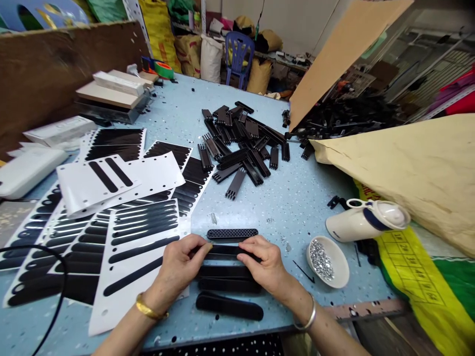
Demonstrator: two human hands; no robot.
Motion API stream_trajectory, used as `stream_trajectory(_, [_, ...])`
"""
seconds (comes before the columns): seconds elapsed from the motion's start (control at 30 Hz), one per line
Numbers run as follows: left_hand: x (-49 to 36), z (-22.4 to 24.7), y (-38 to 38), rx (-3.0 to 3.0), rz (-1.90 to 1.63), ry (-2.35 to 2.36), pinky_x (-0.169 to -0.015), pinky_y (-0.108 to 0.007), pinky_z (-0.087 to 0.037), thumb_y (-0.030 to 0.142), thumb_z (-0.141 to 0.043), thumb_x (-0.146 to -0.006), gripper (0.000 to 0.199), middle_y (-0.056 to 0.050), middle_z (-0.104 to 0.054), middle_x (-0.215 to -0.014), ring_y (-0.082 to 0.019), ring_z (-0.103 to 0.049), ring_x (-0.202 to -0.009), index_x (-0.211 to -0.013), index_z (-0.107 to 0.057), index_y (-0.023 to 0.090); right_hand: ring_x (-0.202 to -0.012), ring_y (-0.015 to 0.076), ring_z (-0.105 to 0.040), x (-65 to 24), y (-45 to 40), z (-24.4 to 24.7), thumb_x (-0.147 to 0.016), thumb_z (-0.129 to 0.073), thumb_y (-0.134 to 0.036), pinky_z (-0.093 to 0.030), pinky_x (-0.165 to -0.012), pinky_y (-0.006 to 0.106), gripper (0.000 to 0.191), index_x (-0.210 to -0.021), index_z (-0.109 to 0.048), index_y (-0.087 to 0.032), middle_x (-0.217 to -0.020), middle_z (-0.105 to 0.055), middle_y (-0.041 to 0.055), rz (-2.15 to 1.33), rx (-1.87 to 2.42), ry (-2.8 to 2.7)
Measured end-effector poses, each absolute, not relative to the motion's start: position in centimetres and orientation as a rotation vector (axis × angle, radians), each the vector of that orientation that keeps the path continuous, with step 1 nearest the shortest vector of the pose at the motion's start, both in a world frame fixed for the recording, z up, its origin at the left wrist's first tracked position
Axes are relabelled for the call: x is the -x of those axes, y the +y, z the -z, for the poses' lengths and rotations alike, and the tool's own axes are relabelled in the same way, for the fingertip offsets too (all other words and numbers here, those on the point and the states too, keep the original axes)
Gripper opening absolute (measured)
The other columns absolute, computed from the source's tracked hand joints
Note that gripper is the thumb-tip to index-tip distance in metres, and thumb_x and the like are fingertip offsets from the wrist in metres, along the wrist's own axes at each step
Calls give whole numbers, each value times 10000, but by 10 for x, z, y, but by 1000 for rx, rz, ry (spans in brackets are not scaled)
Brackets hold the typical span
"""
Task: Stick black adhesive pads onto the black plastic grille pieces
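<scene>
My left hand (pixel 182 259) and my right hand (pixel 262 259) pinch the two ends of a black strip (pixel 224 251), held level between them. Just beyond it lies a black piece with a lattice surface (pixel 232 234). Nearer to me, black bars (pixel 226 285) lie side by side under the strip, and another black bar (pixel 229 305) rests closest to the table's front edge. White sheets with black strips (pixel 143 232) spread out left of my left hand. Whether the held strip touches a bar beneath it cannot be made out.
A pile of black parts (pixel 241 138) lies at the back middle. On the right are a bowl of small silver pieces (pixel 343 272), a white bottle (pixel 349 225) and brown paper (pixel 408 158). A black cable (pixel 65 277) loops at the left.
</scene>
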State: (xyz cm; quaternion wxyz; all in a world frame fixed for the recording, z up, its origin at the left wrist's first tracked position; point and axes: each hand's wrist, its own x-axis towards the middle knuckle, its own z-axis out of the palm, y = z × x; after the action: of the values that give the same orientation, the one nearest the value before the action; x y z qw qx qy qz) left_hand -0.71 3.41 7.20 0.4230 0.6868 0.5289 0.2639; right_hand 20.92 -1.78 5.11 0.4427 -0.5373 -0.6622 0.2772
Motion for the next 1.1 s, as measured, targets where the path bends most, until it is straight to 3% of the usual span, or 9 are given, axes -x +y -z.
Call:
stream_trajectory(0.23, [11,-69,34,-1714,-665,1306,-637,-268,-474,391,-557,-848,263,-4,-704,-702,-174,-643,-657,-721,-690,203,-769,211,-676,-237,-30,-60,-773,-719,-183,-563,-696,347,207,-976,-746,-154,-863,-727,91,-625,1471,-1638])
stream_trajectory(0.33, [12,-67,36,-1745,-659,1305,-639,-265,-477,403,-552,-851,266,0,-712,-709,-177,-650,-664,-728,-691,212,-723,196,-664,-250,-38,-64,-844,-629,-193,-543,-661,323,139,-921,-742,-164,-803,-713,74,-584,1564,-1563])
stream_trajectory(0.6, [13,-67,38,-1843,-618,1328,-654,-292,-498,436,-539,-847,286,-13,-734,-733,-201,-670,-674,-811,-711,210,-531,147,-587,-235,-26,-55,-943,-493,-348,-458,-496,248,346,-746,-712,-167,-574,-630,15,-717,1667,-1404])
stream_trajectory(0.77, [11,-63,36,-1929,-707,1293,-651,-292,-521,427,-590,-817,280,-40,-754,-820,-205,-690,-714,-906,-728,199,-492,125,-526,-217,-20,-47,-828,-653,-442,-426,-471,243,315,-743,-710,-144,-623,-634,32,-514,1718,-1428])
stream_trajectory(0.87, [10,-61,37,-2005,-690,1255,-614,-279,-518,392,-587,-825,237,-30,-740,-770,-192,-683,-676,-881,-721,204,-526,133,-536,-210,-19,-41,-825,-668,-422,-424,-506,248,302,-660,-672,-168,-619,-608,28,-388,1724,-1518])
stream_trajectory(0.97, [10,-61,35,-2090,-673,1223,-623,-286,-532,343,-571,-834,202,-30,-744,-764,-196,-695,-682,-860,-722,211,-556,134,-535,-213,-20,-41,-927,-526,-351,-412,-542,249,390,-580,-592,-186,-595,-561,15,-364,1665,-1628])
stream_trajectory(1.1, [20,-76,24,-2195,-865,1211,-700,-317,-562,293,-561,-840,219,-60,-773,-887,-232,-727,-791,-969,-722,217,-523,130,-501,-228,-25,-58,-977,-420,-301,-393,-519,246,434,-570,-532,-199,-550,-517,-5,-346,1653,-1640])
